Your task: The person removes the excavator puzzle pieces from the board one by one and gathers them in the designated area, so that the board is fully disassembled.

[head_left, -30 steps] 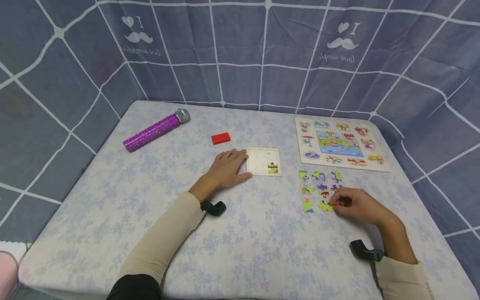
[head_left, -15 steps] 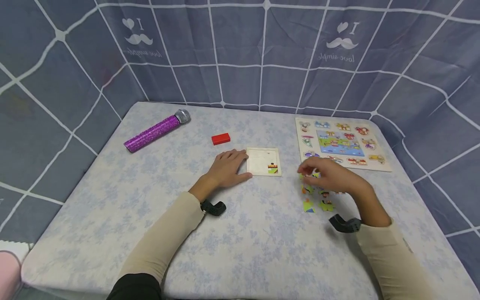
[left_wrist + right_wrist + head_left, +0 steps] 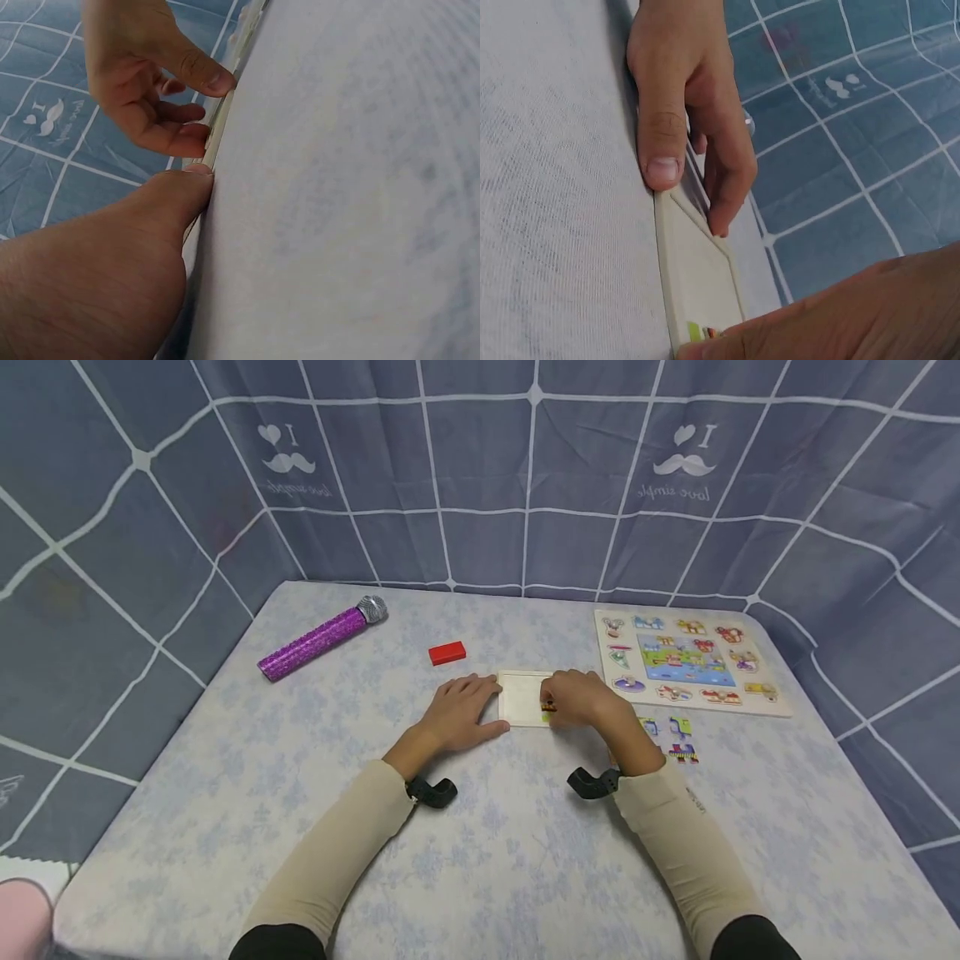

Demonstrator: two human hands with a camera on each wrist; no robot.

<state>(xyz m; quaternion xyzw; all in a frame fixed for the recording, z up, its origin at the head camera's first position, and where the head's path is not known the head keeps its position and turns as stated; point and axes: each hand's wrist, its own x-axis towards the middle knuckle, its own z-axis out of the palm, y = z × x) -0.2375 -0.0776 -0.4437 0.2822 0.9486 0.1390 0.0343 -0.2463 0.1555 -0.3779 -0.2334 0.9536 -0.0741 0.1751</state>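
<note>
A small square wooden puzzle tray (image 3: 517, 697) lies flat on the table, with a coloured puzzle piece (image 3: 548, 715) in its lower right corner. My left hand (image 3: 461, 714) rests flat, fingers spread, its thumb and fingertips touching the tray's left side. Over the tray's right side, my right hand (image 3: 573, 697) has its fingers curled down at the puzzle piece, hiding most of it. In the right wrist view, green and red bits of that puzzle piece (image 3: 695, 331) show beside my thumb. More loose puzzle pieces (image 3: 681, 727) lie right of the tray, partly hidden by my right forearm.
Behind the loose pieces lies a larger wooden picture board (image 3: 622, 697) with animal and vehicle shapes. A red block (image 3: 447, 652) sits behind the tray. A purple glittery toy microphone (image 3: 322, 642) lies at the back left. Grey-blue checked cloth hangs behind the table.
My right hand has moved left from the loose pieces, over them, to the tray's right side. My left hand stays at the tray's left edge. The head view has tilted slightly upward.
</note>
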